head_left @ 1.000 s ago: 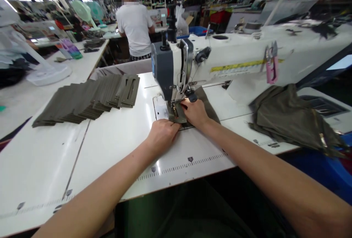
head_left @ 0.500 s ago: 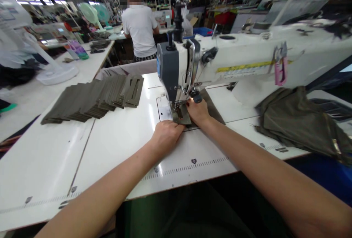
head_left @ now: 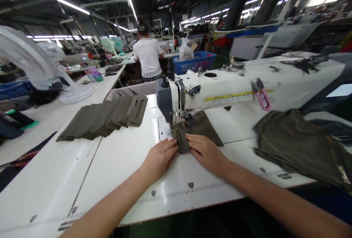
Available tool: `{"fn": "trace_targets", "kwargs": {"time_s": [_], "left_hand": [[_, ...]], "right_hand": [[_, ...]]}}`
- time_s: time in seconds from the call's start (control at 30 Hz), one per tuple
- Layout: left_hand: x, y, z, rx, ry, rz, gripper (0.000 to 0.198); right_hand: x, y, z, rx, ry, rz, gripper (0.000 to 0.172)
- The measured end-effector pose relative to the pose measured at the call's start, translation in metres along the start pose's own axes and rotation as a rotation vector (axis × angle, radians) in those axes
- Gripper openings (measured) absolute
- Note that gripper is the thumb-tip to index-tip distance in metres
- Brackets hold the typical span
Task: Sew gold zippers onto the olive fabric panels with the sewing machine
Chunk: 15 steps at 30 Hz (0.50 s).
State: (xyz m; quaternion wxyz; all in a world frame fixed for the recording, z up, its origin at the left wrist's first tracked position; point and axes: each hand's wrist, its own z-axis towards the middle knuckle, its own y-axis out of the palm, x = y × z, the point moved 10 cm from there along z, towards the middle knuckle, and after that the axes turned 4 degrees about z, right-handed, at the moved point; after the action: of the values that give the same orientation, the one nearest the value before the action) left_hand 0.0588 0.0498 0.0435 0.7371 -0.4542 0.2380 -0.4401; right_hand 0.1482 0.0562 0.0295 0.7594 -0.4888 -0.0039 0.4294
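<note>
An olive-green fabric panel (head_left: 211, 130) lies on the white table under the head of a sewing machine (head_left: 167, 97). A narrow slotted olive piece (head_left: 184, 145) reaches toward me from below the presser foot. My left hand (head_left: 158, 157) rests at its left edge, fingers stretched out and touching it. On the other side, my right hand (head_left: 207, 153) lies with extended fingertips at the right edge of the piece. Both hands are open, just in front of the needle. Part of the panel is hidden behind the machine's foot.
A fanned stack of slotted olive pieces (head_left: 103, 119) lies left. Crumpled olive fabric (head_left: 297, 144) is at right. Pink-handled thread snips (head_left: 262, 97) hang on the machine arm. A white fan (head_left: 74, 93) stands on the neighbouring table. Ahead, a person in a white shirt (head_left: 148, 58) faces away.
My right hand has drawn back from beside the needle toward me, to the slotted piece's right edge. My left hand's fingers have straightened. The view has tilted up.
</note>
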Motion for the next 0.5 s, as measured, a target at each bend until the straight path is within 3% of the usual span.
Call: {"fn": "trace_targets", "kwargs": {"time_s": [0.33, 0.5], "left_hand": [[0.008, 0.0, 0.007, -0.05, 0.123, 0.095, 0.03], [0.002, 0.004, 0.013, -0.088, 0.105, 0.116, 0.03]], "right_hand": [[0.004, -0.002, 0.008, -0.013, 0.023, 0.024, 0.021], [0.008, -0.002, 0.012, -0.033, 0.035, 0.056, 0.02]]}}
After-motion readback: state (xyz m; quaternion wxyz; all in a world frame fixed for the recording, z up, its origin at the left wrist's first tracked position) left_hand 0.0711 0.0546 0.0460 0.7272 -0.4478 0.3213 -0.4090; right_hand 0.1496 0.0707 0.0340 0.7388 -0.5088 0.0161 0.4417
